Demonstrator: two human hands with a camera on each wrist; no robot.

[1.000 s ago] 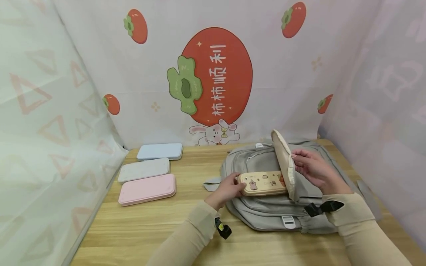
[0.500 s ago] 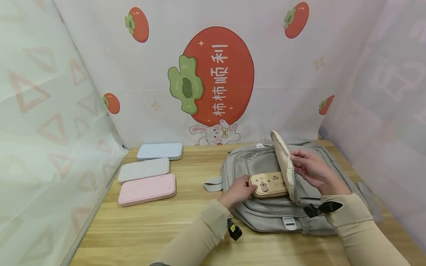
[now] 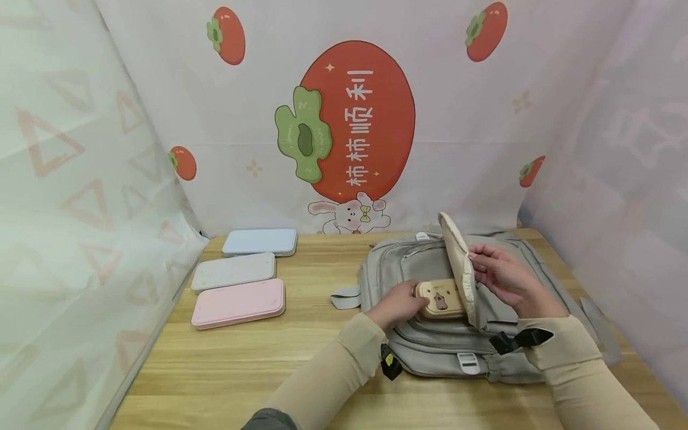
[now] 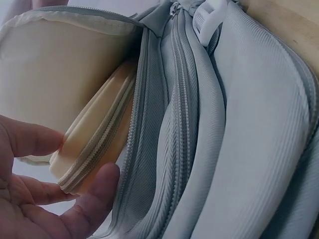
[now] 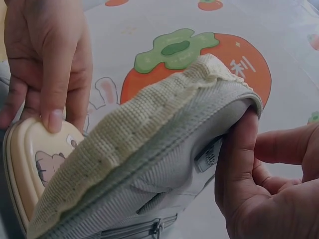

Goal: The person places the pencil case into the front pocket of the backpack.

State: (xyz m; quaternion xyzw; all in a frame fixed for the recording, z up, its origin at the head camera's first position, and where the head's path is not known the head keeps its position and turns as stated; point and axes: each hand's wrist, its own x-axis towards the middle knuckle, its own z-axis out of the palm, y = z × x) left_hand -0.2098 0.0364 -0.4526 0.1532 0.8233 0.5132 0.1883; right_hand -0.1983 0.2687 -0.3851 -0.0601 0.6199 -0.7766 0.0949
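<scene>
Now my left hand (image 3: 400, 303) grips the near end of the pencil case (image 3: 442, 298), which has slid further right into the grey backpack (image 3: 430, 349); only a short stub shows. My right hand (image 3: 502, 278) pinches the pocket flap (image 3: 459, 263) open.

A staged tabletop booth: wooden table (image 3: 226, 370) enclosed by persimmon-printed backdrop (image 3: 355, 119).

"柿柿顺利" in white on the backdrop's big red persimmon (image 3: 357, 119).
</scene>
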